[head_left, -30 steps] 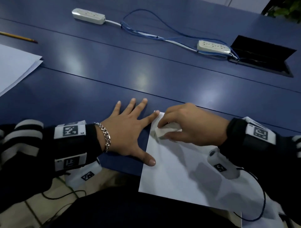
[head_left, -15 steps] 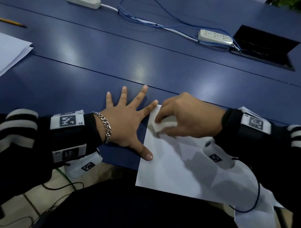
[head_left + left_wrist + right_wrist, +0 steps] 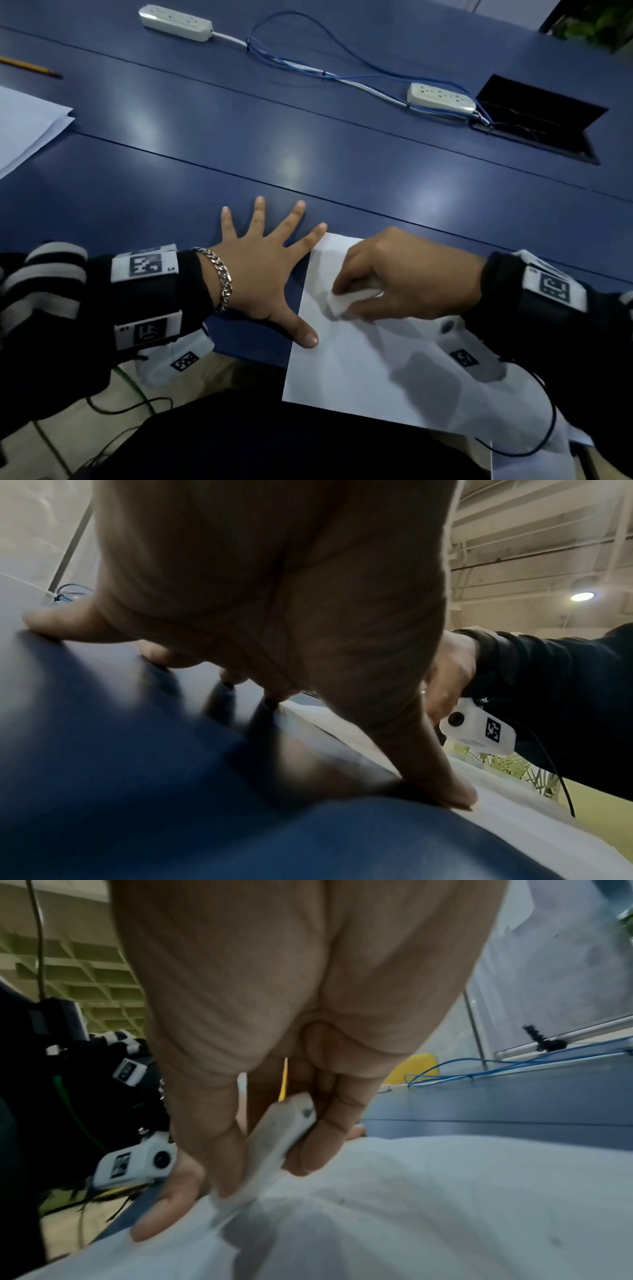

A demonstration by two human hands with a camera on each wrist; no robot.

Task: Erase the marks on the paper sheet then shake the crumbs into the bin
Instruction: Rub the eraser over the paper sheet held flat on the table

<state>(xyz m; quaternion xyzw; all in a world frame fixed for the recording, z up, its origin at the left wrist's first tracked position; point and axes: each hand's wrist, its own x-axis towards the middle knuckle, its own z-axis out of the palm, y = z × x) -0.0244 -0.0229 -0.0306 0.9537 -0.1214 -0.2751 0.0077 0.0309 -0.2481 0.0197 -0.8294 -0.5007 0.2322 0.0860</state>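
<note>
A white paper sheet (image 3: pixel 370 370) lies at the near edge of the blue table (image 3: pixel 308 144), part of it hanging over the edge. My right hand (image 3: pixel 404 274) pinches a white eraser (image 3: pixel 346 301) between thumb and fingers and presses it on the sheet's upper left area. In the right wrist view the eraser (image 3: pixel 277 1137) is tilted, its lower end on the paper (image 3: pixel 445 1204). My left hand (image 3: pixel 263 274) lies flat with fingers spread, mostly on the table. Its thumb (image 3: pixel 441 785) and index fingertip press on the sheet's left edge. No bin is in view.
A stack of white paper (image 3: pixel 27 126) and a pencil (image 3: pixel 30 66) lie at the far left. Two white power strips (image 3: pixel 174 22) (image 3: pixel 442 97) with blue cables cross the far side of the table, beside an open black cable hatch (image 3: pixel 537 120).
My right hand has slid the eraser down the sheet toward me, away from the top left corner. The left hand stays spread on the sheet's edge.
</note>
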